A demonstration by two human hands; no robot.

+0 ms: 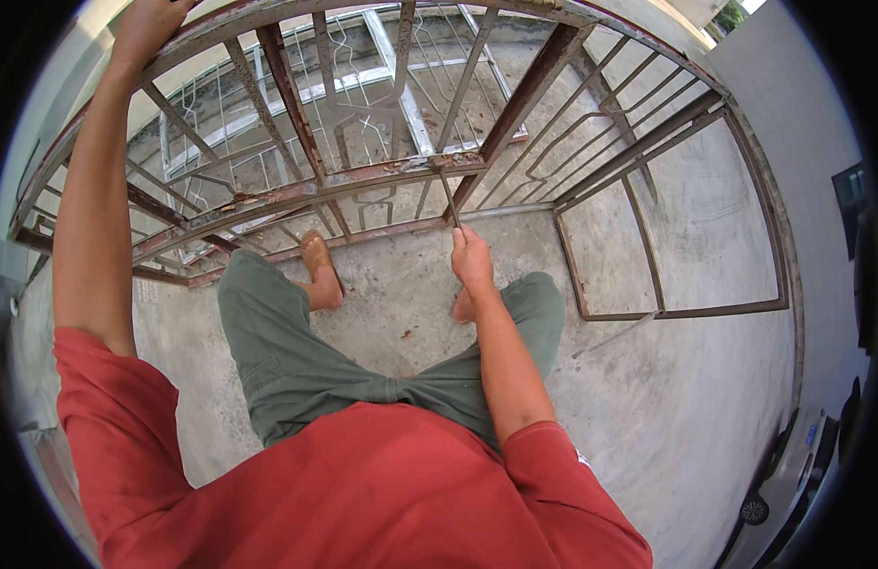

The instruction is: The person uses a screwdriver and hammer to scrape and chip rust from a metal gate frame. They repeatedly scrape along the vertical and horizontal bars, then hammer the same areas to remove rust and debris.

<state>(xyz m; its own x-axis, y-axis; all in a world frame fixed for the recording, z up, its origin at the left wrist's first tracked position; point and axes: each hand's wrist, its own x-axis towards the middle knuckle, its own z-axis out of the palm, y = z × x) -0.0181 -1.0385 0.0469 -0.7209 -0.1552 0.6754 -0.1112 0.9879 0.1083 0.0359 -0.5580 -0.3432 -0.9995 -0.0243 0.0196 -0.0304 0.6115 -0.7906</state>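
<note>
A rusty steel window grille (318,186) with flaking reddish-brown paint stands on edge in front of me. At the top left, my left hand (149,28) grips its upper rail; the fingertips are partly cut off by the picture's edge. My right hand (472,257) is closed around the end of a thin metal rod-like handle (450,195). That tool reaches up to the grille's middle rail, where its head seems to touch the flaking paint; the head's shape is hard to make out. Loose rust flakes (243,199) lie along the rail to the left.
Behind the grille, silvery metal grilles (400,85) lie near a low wall. A rectangular brown metal frame (727,311) extends right over the concrete floor (666,384). My sandalled foot (318,263) is close to the lower rail. A car (773,484) stands far right.
</note>
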